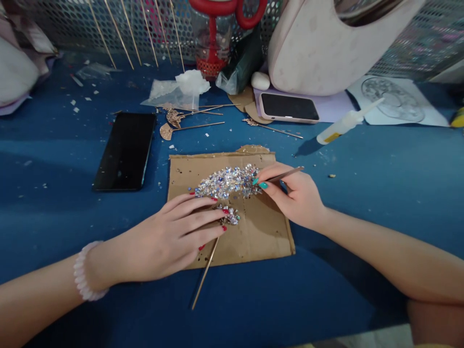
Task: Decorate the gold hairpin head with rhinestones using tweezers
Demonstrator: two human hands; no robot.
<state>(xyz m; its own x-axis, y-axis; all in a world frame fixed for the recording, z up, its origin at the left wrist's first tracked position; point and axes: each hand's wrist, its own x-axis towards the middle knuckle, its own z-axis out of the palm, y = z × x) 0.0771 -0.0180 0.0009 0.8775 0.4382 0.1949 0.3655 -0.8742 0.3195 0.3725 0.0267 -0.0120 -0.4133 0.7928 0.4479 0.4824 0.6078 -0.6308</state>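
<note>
A brown cardboard sheet (261,232) lies on the blue table and carries a pile of small shiny sequins (228,181). My left hand (174,237) rests flat on the cardboard, fingers stretched over a sequin-covered piece (230,215) on a thin stick (205,275), pressing it down. My right hand (293,195) pinches a slim pointed tool (288,174) whose tip reaches into the right end of the sequin pile.
A black phone (126,150) lies left of the cardboard, and a second phone (288,107) in a pink case at the back. A glue bottle (344,124) lies at right. Gold fan-shaped sticks (181,126), crumpled plastic (177,92) and a pink bag (326,48) fill the back.
</note>
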